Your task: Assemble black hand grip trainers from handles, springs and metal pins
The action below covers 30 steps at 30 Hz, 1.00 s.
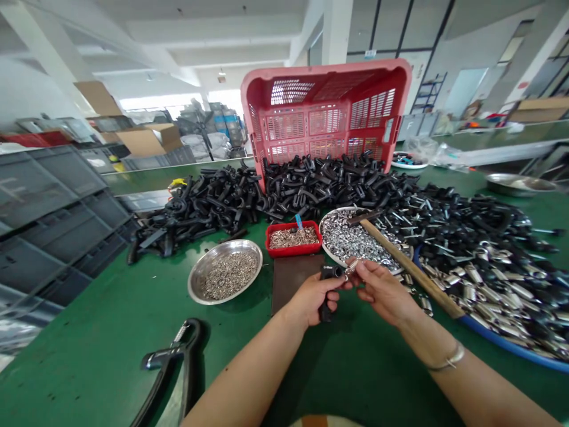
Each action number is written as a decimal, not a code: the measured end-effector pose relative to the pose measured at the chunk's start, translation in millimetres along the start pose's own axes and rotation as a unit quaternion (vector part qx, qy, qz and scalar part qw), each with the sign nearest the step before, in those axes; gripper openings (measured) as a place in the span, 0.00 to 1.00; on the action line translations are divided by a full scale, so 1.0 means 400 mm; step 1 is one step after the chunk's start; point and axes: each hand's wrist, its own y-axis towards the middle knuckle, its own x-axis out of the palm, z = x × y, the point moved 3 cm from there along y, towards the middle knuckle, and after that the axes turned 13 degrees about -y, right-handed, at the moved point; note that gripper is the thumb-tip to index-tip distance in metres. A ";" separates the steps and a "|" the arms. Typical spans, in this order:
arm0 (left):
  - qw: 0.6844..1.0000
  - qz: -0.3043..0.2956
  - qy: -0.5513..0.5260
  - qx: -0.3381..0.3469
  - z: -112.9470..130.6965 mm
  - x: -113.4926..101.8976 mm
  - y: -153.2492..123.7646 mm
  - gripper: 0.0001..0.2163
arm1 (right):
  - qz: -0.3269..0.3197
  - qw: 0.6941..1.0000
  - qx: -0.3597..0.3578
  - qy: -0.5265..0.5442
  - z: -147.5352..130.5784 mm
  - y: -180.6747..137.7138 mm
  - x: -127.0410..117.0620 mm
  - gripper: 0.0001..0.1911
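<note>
Green table point(111, 332): metal bowl point(205, 262), red tray point(294, 251), red basket point(326, 69) (tipped sideways), heaped black parts point(213, 198).

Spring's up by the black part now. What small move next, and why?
I'd probably ease the spring toward the black part, keeping the part steady. The right hand pinches the spring and the left hand grips the part, close together; whether they're already hooked, I can't tell. The hand grip on the table shows a coil fitted.
</note>
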 end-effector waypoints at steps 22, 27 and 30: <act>0.949 -0.109 -0.267 -0.123 0.000 -0.050 -0.001 0.09 | -0.029 0.927 -0.186 -0.323 -0.126 0.027 0.053 0.12; 0.931 -0.109 -0.315 -0.150 -0.005 -0.051 0.001 0.16 | -0.076 0.902 -0.220 -0.363 -0.135 0.044 0.076 0.12; 0.922 -0.104 -0.340 -0.153 -0.004 -0.051 0.001 0.17 | -0.091 0.886 -0.219 -0.399 -0.126 0.047 0.083 0.12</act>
